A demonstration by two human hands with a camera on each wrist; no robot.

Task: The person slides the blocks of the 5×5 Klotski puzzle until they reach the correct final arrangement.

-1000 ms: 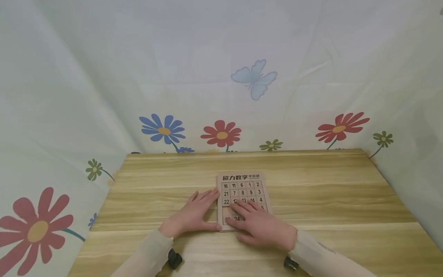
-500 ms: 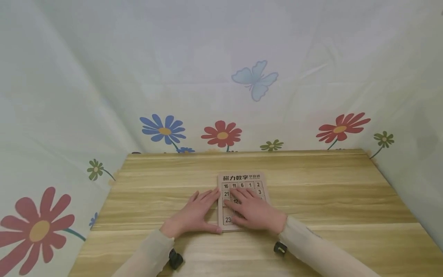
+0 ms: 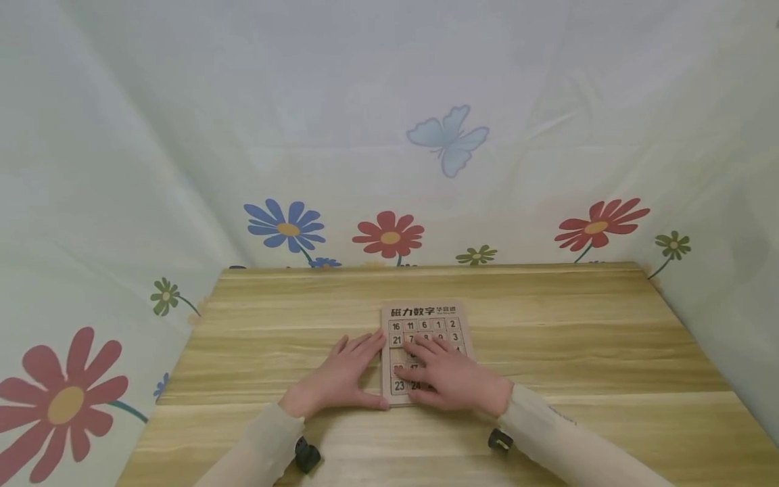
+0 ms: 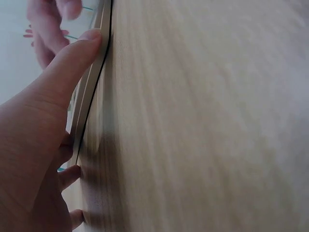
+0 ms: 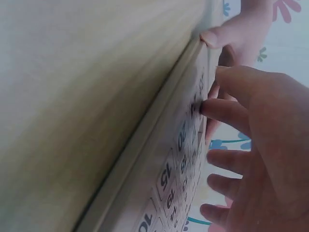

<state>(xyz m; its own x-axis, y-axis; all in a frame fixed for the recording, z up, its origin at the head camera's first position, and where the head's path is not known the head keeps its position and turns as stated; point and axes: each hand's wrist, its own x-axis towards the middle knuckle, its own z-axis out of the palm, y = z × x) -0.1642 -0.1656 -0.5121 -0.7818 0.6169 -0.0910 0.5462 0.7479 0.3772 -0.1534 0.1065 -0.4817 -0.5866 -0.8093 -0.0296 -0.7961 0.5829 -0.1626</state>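
Observation:
A sliding number puzzle (image 3: 426, 311) with numbered square tiles lies flat on the table. My left hand (image 3: 337, 379) rests along its left side, fingers extended against the edge. The left thumb (image 4: 87, 41) presses the near left corner in the left wrist view. My right hand (image 3: 456, 379) is spread over the board and hides the lower right tiles. Its index fingertip (image 5: 206, 107) touches a tile in the left column, fourth row, while the other fingers stay extended above the board. A vacant slot (image 3: 397, 356) shows in the left column just above that tile.
The wood-grain table (image 3: 292, 297) extends on all sides of the board. Behind it hangs a pale cloth (image 3: 341, 135) printed with flowers and a butterfly. A small black wrist device (image 3: 307, 454) sits under the left sleeve, another one (image 3: 500, 439) under the right.
My right hand went up the board, then came back down a little. Tile 22 has slid from the third row to the fourth, leaving the vacant slot above. My left hand stays put.

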